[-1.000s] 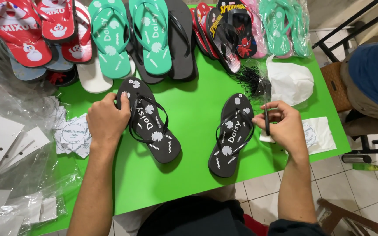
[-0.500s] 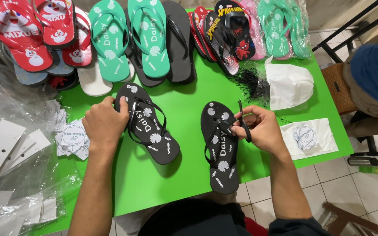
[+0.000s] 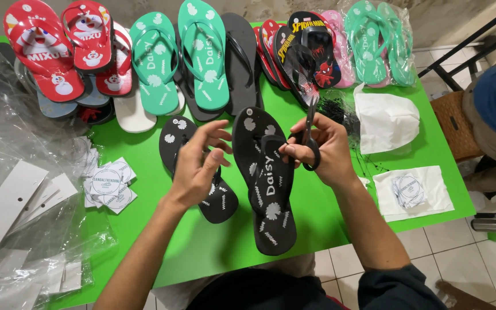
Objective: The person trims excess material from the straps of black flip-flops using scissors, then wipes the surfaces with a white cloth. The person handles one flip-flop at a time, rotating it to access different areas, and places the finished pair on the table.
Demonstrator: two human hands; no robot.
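Head view, right hand (image 3: 322, 150) gripping scissors (image 3: 309, 140), black sandal (image 3: 265, 178)

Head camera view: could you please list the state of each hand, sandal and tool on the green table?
Left hand: open, fingers spread over the left black flip-flop.
Right hand: closed on black-handled scissors, blades pointing up.
Right black flip-flop with white flower print: sole up, lying flat, strap by the scissors.
Left black flip-flop: flat, partly hidden by the hand.
Green table: crowded.

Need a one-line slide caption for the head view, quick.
Right hand holds scissors at a black sandal on a green table; left hand hovers over its mate.
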